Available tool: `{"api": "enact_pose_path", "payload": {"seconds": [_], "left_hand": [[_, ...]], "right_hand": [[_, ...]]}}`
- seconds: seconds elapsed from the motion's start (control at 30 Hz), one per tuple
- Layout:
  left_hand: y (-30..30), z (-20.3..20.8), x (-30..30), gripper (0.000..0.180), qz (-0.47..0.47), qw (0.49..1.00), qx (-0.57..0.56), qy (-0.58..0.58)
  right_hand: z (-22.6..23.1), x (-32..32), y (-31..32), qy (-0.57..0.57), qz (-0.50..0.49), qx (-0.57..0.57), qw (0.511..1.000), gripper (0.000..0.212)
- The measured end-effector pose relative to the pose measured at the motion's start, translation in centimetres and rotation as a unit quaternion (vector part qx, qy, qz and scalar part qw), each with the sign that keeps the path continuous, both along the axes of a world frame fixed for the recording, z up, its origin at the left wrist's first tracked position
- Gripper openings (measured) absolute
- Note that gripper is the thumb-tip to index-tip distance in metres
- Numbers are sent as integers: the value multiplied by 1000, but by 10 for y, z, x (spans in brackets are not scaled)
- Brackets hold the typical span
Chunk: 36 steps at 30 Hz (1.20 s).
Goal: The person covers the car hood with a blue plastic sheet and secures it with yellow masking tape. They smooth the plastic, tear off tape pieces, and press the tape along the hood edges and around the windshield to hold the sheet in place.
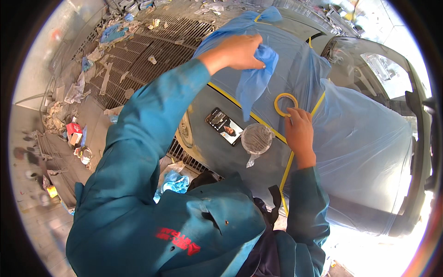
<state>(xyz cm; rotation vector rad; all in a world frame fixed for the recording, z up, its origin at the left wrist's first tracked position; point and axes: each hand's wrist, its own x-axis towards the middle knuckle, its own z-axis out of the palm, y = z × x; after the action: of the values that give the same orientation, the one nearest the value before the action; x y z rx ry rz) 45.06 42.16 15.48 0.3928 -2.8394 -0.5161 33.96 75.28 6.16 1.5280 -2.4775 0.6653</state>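
My left hand [241, 51] is closed around a bunched piece of blue plastic film [256, 78], which hangs from my fingers above the covered car panel. Lower and to the right, my right hand [301, 134] pinches the lower edge of a yellow roll of masking tape [277, 105]. Blue masking film [360, 134] drapes over the car, edged with yellow tape strips [288, 168]. On the bare grey panel [217, 159] lies a lit phone [224, 126]. Beside it sits a round container [257, 138] that looks wrapped in clear plastic.
At the left, a floor grating [143, 55] is strewn with scraps of paper and plastic. A red and white box [74, 133] and a small can [85, 156] stand near the left wall. Crumpled blue plastic [175, 182] lies below the panel. The car's window [385, 74] is at the upper right.
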Motion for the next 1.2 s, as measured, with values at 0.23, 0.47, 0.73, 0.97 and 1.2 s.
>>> {"api": "enact_pose_path", "payload": {"seconds": [0.23, 0.47, 0.73, 0.97, 1.2], "left_hand": [[18, -98, -67, 79, -28, 999, 26, -33], [24, -116, -56, 104, -17, 997, 56, -54], [44, -64, 42, 55, -23, 975, 134, 178], [176, -36, 125, 32, -203, 890, 369, 173], [224, -46, 135, 60, -214, 830, 508, 82]], "right_hand": [[-49, -10, -16, 100, -3, 83, 992, 38], [-44, -16, -8, 76, -23, 68, 995, 28], [23, 46, 75, -459, -153, -248, 839, 18], [19, 141, 124, -652, 23, -488, 580, 27], [27, 180, 134, -700, 53, -570, 427, 26]]}}
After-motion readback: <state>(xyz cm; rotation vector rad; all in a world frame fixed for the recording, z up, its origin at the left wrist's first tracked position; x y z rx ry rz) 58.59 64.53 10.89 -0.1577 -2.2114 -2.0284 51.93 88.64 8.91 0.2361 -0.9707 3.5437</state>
